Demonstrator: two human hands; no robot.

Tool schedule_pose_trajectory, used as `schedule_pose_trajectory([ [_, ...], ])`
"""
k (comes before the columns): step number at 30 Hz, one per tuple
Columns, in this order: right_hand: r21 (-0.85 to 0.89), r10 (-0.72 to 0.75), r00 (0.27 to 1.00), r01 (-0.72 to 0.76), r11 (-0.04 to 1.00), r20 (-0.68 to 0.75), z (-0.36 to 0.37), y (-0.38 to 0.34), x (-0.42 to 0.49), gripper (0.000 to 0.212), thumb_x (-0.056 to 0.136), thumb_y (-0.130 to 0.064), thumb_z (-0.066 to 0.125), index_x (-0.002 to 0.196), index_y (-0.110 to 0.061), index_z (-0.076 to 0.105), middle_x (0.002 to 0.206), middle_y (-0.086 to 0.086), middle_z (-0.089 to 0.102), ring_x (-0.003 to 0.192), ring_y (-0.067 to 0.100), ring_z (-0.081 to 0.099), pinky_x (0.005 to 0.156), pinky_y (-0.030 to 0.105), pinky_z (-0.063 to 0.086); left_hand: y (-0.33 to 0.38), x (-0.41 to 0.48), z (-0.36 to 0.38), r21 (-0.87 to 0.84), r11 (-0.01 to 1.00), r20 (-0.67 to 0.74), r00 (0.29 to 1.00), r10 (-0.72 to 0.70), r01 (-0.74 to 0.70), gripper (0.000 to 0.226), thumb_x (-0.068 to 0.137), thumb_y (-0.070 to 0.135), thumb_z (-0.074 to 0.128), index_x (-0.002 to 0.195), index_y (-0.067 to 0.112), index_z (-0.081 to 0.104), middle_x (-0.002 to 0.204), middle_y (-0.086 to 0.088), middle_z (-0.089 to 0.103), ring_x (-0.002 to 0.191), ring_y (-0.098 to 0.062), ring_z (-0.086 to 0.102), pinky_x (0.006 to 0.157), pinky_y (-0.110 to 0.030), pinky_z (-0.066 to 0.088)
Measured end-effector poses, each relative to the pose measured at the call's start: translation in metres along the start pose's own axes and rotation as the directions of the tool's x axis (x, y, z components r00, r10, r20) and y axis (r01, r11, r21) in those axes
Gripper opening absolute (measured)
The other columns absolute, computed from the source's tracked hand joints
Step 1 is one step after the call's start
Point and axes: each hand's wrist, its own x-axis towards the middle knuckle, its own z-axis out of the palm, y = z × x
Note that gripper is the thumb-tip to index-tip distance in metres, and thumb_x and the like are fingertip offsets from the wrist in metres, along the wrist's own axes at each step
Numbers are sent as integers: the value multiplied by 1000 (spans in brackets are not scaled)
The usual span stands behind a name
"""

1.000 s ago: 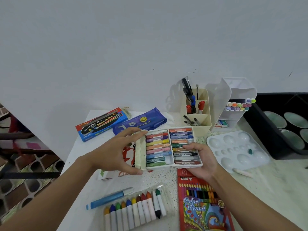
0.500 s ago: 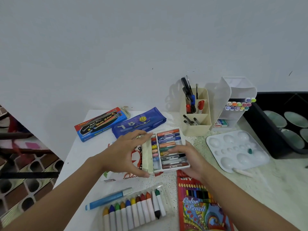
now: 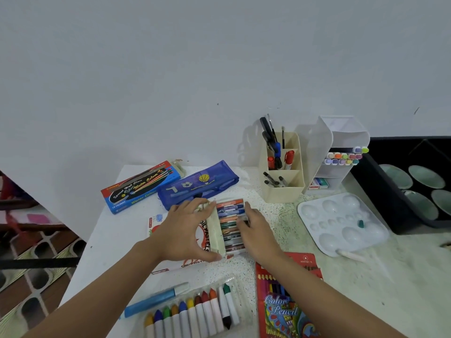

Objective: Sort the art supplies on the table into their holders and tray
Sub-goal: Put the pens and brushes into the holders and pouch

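White wall behind speckled bench (image 3: 353,289). Left hand (image 3: 180,230) curls round the pastel box (image 3: 229,225) sleeve; right hand (image 3: 258,232) grips its tray end, mid-bench. Beige holder (image 3: 283,189) and marker rack (image 3: 341,147) partly stocked. Crayons (image 3: 195,311), blue pen (image 3: 156,300) and pencil box (image 3: 285,303) lie unsorted: task judged early.

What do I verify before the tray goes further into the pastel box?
1. Grip of left hand on pastel box: ok, thumb and fingers span its open end.
2. Grip of right hand on pastel tray: ok, fingers curl over its right edge.
3. Tray fully in box: not ok, part shows outside.
4. Tray square to box mouth: cannot tell, hands cover corners.
5. The pastels flat in slots: cannot tell, blurred.
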Motion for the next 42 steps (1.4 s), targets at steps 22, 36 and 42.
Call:
schedule_pose_trajectory([
  [22, 144, -16, 999, 10, 989, 36, -15, 2, -1, 25, 97, -9, 60, 119, -11, 73, 104, 4, 72, 90, 18, 71, 83, 43, 60, 0, -11, 21, -139, 983, -132, 986, 103, -122, 116, 64, 85, 67, 156, 39, 15, 153, 13, 14, 134, 5, 3, 114, -27, 8],
  [36, 395, 132, 991, -136, 909, 39, -5, -24, -13, 29, 91, 7, 46, 94, -9, 71, 81, 8, 75, 70, 20, 69, 70, 36, 59, 7, -2, 19, -127, 990, -88, 995, 48, -59, 130, 60, 86, 66, 160, 26, 8, 159, 10, 16, 145, -9, 12, 114, -24, 8],
  [42, 295, 126, 991, -107, 949, -47, -6, -17, -12, 33, 91, 4, 49, 88, -24, 67, 84, -2, 75, 80, 17, 72, 80, 43, 60, 6, 2, 18, -128, 990, -120, 992, 36, -51, 127, 61, 84, 69, 159, 28, 10, 157, 11, 18, 144, -10, 15, 116, -29, 11],
])
